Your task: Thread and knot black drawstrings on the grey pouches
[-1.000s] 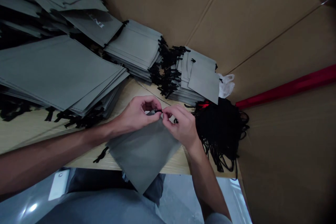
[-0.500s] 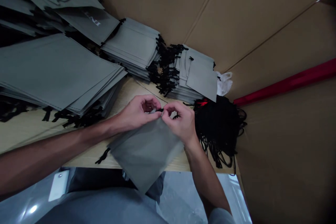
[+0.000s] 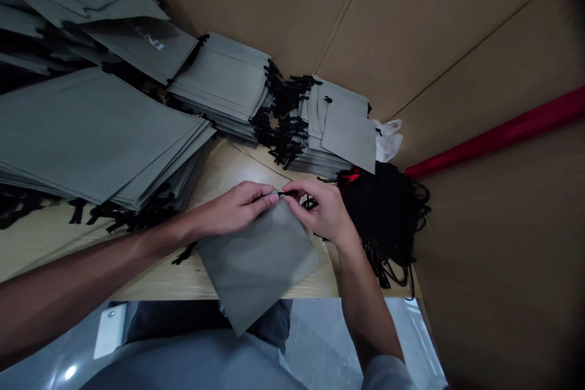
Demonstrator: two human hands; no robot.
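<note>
A grey fabric drawstring bag [image 3: 260,262] hangs by its upper corner between my hands, its lower corner past the table's front edge. My left hand [image 3: 244,204] pinches that corner between thumb and forefinger. Right beside it, my right hand [image 3: 315,204] grips a short black cord [image 3: 287,194] at the same corner. The fingertips of both hands nearly touch. Another black cord end [image 3: 184,254] sticks out at the bag's left side. The exact form of the cord between my fingers is too small to make out.
Stacks of grey bags with black cord ends fill the left [image 3: 91,134], the back [image 3: 223,79] and the back right [image 3: 347,128] of the wooden table [image 3: 228,164]. A heap of black cords [image 3: 379,219] lies at right, near a white plastic bag [image 3: 388,140]. Cardboard walls [image 3: 479,225] enclose the right side.
My right hand has shifted slightly right, now holding the black cord a little away from the corner. My left fingers have flattened onto the bag's corner. The view has moved slightly.
</note>
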